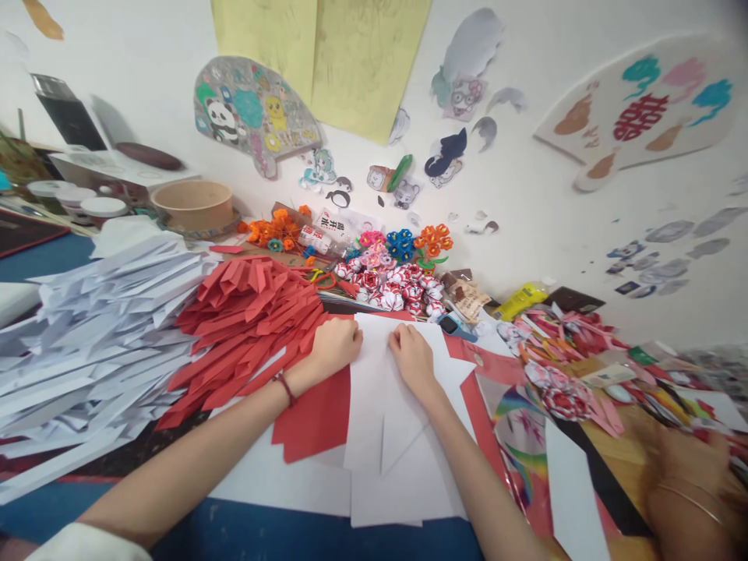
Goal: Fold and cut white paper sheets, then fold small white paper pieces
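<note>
Hands (336,344), white paper (367,413) apparently beneath

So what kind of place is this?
Probably a paper-craft workspace: there are white paper sheets, a big pile of folded red strips, and a bunch of red-and-white flowers.

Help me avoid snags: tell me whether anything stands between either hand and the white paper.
Nothing visible does. The left hand and right hand are both at the far end of the white paper, with no object showing in between. The folded red strips lie off to the left.
</note>
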The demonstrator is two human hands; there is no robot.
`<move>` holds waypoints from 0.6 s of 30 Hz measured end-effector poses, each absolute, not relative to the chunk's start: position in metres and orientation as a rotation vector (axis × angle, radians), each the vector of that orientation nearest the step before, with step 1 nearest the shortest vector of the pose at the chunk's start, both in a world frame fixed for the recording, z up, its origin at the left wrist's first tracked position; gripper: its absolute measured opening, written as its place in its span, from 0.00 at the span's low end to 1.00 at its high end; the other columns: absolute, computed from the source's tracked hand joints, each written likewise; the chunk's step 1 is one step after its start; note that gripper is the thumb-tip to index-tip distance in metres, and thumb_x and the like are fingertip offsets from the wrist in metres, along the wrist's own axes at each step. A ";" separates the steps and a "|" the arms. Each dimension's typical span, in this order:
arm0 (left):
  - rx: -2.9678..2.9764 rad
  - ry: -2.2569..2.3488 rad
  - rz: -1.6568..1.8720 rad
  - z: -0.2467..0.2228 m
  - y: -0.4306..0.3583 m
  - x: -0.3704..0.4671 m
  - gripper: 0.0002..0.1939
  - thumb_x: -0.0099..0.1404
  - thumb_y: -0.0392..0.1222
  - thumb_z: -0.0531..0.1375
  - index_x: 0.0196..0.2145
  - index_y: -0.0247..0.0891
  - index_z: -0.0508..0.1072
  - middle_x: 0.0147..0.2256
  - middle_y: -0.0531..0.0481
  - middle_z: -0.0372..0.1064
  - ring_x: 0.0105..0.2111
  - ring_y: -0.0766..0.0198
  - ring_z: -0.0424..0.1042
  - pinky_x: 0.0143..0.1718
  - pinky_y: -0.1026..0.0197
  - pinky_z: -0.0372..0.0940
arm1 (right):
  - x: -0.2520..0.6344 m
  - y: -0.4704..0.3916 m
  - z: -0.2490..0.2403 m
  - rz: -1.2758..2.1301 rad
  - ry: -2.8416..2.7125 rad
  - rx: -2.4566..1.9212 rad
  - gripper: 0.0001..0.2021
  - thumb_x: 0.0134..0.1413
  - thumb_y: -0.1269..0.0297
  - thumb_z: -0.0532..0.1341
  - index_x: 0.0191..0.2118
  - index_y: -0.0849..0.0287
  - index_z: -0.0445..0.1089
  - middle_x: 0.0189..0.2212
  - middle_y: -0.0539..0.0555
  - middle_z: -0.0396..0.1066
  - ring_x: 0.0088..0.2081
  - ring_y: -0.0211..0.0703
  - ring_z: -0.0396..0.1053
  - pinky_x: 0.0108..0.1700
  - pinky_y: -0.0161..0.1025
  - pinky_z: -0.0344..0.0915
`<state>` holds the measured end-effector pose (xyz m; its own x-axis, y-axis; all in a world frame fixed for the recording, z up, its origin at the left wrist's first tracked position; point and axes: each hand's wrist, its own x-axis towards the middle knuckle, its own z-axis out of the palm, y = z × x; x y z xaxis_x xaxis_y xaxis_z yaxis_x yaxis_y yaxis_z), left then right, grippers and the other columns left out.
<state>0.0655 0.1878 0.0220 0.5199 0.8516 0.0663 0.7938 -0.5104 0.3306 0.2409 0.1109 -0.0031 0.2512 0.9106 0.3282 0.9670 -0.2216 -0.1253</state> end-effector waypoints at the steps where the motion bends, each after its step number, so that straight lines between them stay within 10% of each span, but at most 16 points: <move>1: 2.502 1.383 0.322 0.022 0.188 0.065 0.17 0.67 0.43 0.49 0.34 0.37 0.77 0.36 0.39 0.77 0.38 0.52 0.75 0.35 0.58 0.64 | 0.241 0.111 -0.002 -0.265 -1.734 -2.229 0.08 0.64 0.63 0.52 0.34 0.56 0.65 0.33 0.53 0.68 0.35 0.45 0.65 0.35 0.38 0.52; 18: 2.484 1.336 0.331 0.021 0.189 0.061 0.18 0.67 0.45 0.50 0.30 0.37 0.77 0.33 0.40 0.76 0.37 0.53 0.75 0.34 0.59 0.62 | 0.242 0.110 -0.001 -0.243 -1.738 -2.255 0.08 0.65 0.63 0.53 0.36 0.57 0.66 0.34 0.54 0.68 0.35 0.44 0.66 0.35 0.38 0.53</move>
<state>0.0608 0.1890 0.0215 0.5407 0.8391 0.0592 0.7697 -0.5220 0.3675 0.2421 0.1104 -0.0011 0.2607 0.9169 0.3020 0.9646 -0.2349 -0.1197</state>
